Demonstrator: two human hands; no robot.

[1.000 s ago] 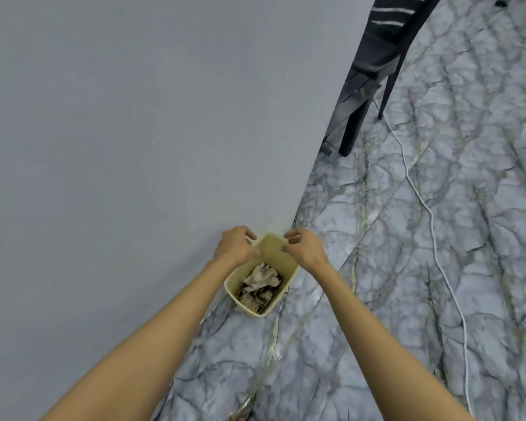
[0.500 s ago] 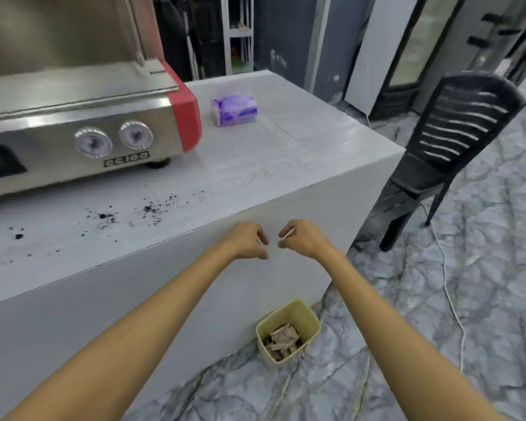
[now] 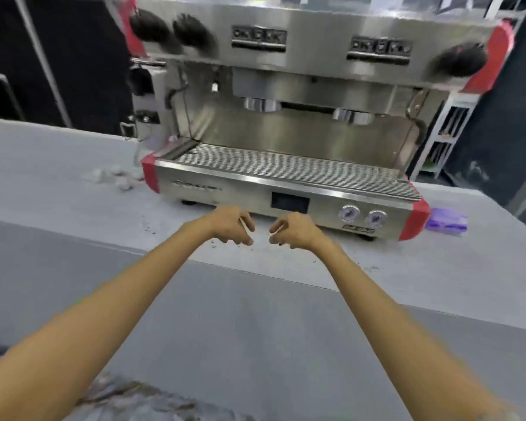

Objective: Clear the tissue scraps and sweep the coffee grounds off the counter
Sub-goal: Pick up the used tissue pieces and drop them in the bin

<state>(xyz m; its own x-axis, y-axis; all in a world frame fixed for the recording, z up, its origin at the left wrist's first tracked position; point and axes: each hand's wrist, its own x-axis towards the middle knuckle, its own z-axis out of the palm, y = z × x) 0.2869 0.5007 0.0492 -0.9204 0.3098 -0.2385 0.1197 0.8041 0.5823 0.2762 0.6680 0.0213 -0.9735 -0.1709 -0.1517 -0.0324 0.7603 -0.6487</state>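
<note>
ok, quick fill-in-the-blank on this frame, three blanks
1. The tissue scraps lie on the counter to the ____ of the espresso machine.
2. The tissue pack by the machine's other end is ____ in colour.
3. The coffee grounds lie scattered in ____ of the machine.
Missing words: left; purple; front.

Espresso machine [image 3: 286, 132], perhaps purple tissue pack [image 3: 446, 221]

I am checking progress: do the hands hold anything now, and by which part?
Cannot be told: left hand and right hand hover with curled fingers; a thin pale streak at each is too blurred.
</note>
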